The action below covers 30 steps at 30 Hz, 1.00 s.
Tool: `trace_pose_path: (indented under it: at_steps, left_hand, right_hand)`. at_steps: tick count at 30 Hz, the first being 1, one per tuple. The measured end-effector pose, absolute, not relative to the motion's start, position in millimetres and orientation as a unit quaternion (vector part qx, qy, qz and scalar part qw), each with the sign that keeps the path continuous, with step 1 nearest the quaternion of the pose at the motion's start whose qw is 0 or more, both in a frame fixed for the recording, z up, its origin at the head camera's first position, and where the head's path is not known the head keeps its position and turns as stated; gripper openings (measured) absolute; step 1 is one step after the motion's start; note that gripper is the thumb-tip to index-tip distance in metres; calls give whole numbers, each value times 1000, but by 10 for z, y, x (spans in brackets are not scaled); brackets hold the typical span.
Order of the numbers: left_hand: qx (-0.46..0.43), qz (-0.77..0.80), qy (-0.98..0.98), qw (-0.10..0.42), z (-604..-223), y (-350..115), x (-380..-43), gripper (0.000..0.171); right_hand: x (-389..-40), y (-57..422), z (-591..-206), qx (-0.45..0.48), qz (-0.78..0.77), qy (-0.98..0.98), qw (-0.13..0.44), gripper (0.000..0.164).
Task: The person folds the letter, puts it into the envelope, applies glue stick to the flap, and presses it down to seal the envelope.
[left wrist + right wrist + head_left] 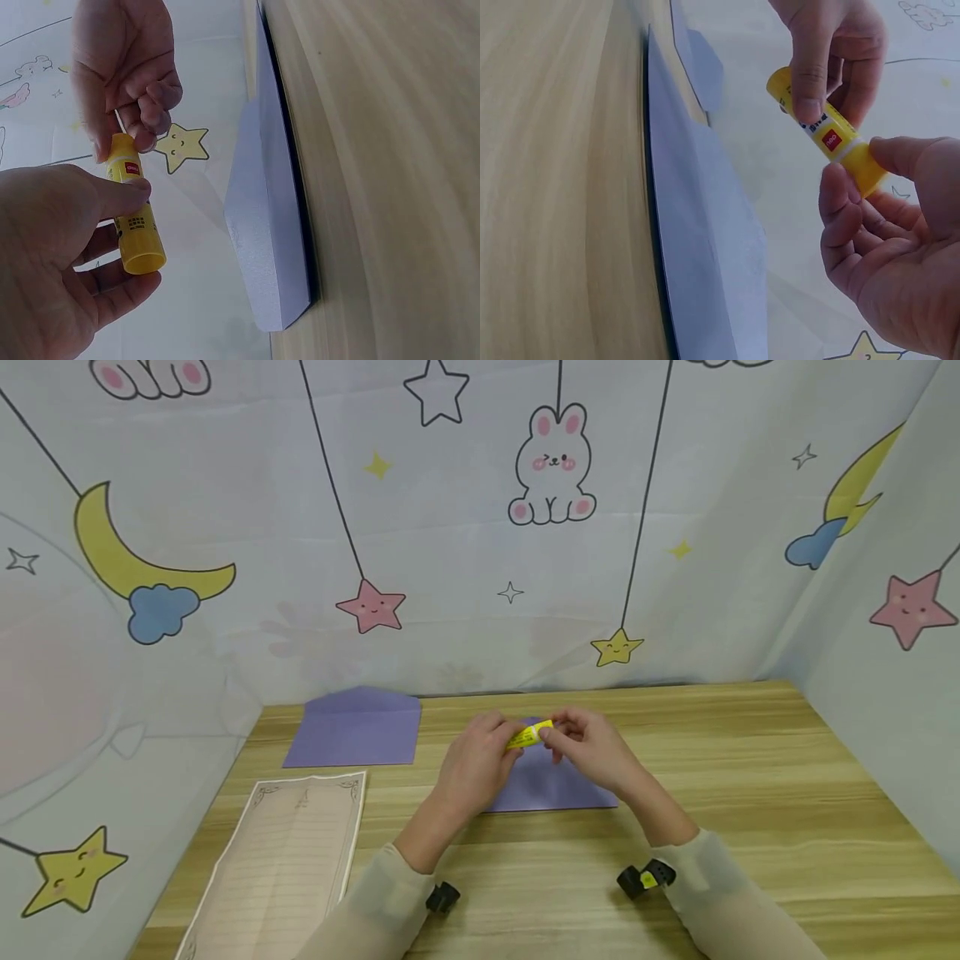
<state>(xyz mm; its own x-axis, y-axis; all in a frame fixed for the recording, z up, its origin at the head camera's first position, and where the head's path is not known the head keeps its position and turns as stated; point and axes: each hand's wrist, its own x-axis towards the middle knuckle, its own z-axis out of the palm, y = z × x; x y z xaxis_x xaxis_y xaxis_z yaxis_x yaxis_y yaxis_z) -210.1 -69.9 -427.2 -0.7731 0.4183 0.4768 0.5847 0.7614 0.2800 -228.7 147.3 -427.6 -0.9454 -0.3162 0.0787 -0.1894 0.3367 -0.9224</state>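
A yellow glue stick (524, 737) is held between both hands, above a purple envelope (558, 785) on the table. My left hand (480, 758) grips the barrel, thumb along its side, as the left wrist view shows with the glue stick (136, 217). At the other end, the cap (864, 169) is pinched between thumb and fingers of my right hand (592, 750). The cap sits on the barrel, with a pale band beside it. In the right wrist view the envelope (697, 225) has its flap raised on the far side.
Another purple envelope (356, 735) lies at the back left of the wooden table (750, 793). In front of it is a lined sheet of letter paper (277, 860) with a decorated border. A patterned curtain (465, 552) hangs behind the table and along its sides.
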Motion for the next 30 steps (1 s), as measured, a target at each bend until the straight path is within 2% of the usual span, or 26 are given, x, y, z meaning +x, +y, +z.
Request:
trace_pose_path:
  at_steps: [10, 16, 24, 30]
  left_hand:
    - [-266, -214, -921, 188, -4276, -707, -2111, 30]
    - [-271, -210, -918, 198, -4286, -706, -2117, 30]
    - [-270, -205, -920, 196, -4293, -704, -2109, 30]
    - [-266, -206, -922, 194, -4299, -707, -2107, 30]
  right_hand:
    - [-2292, 1528, -4242, -199, -560, 801, 71, 35]
    - [-2291, 1509, -4244, -151, -550, 818, 66, 42]
    - [-2295, 1503, -4273, -149, -543, 824, 61, 27]
    - [-2298, 1543, -4256, -190, -555, 807, 72, 28]
